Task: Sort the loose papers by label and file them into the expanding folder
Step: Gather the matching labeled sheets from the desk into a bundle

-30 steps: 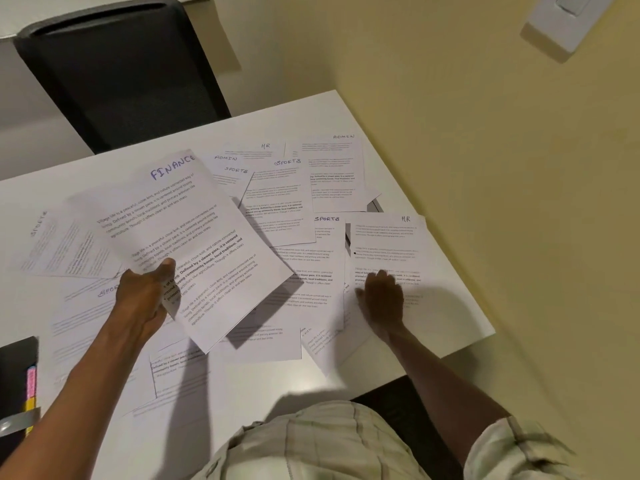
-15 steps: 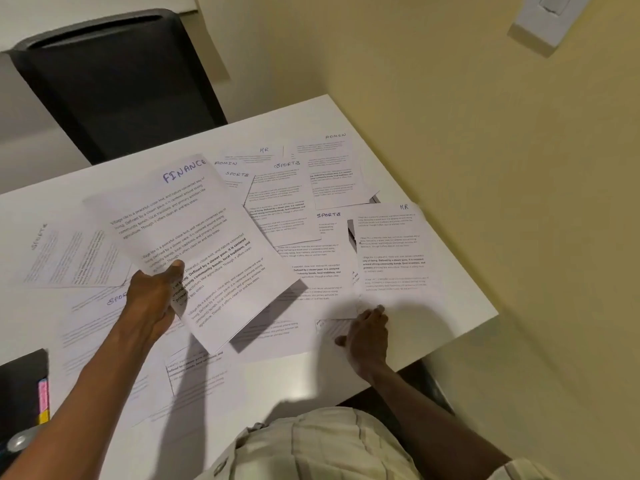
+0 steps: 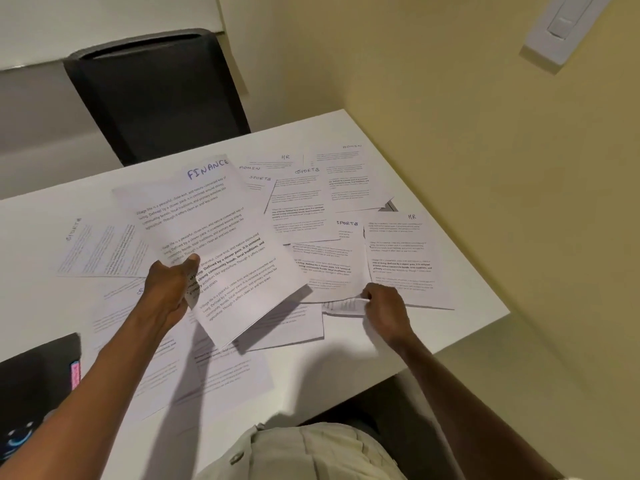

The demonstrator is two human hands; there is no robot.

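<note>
While the FINANCE sheet (image 3: 214,244) is being kept raised above the table by the left hand (image 3: 169,289), pinched at its near-left edge between thumb and fingers, the right hand (image 3: 384,306) is being drawn back from where it was lying flat on the HR sheet (image 3: 401,258) a second ago, and the near corner of a buried paper (image 3: 346,304) is now being gripped and curled up at that sheet's lower left. By this it is suggested that sorting is being carried on sheet by sheet and that filing is not yet being started; the expanding folder (image 3: 38,379) is probably the dark object being cropped at the lower left, well apart from both hands. Loose SPORTS, ADMIN and HR papers are being left overlapped across the white table (image 3: 450,327), whose right corner is lying near the HR sheet, so little room is being left there. Bare tabletop is being left open along the near edge.
</note>
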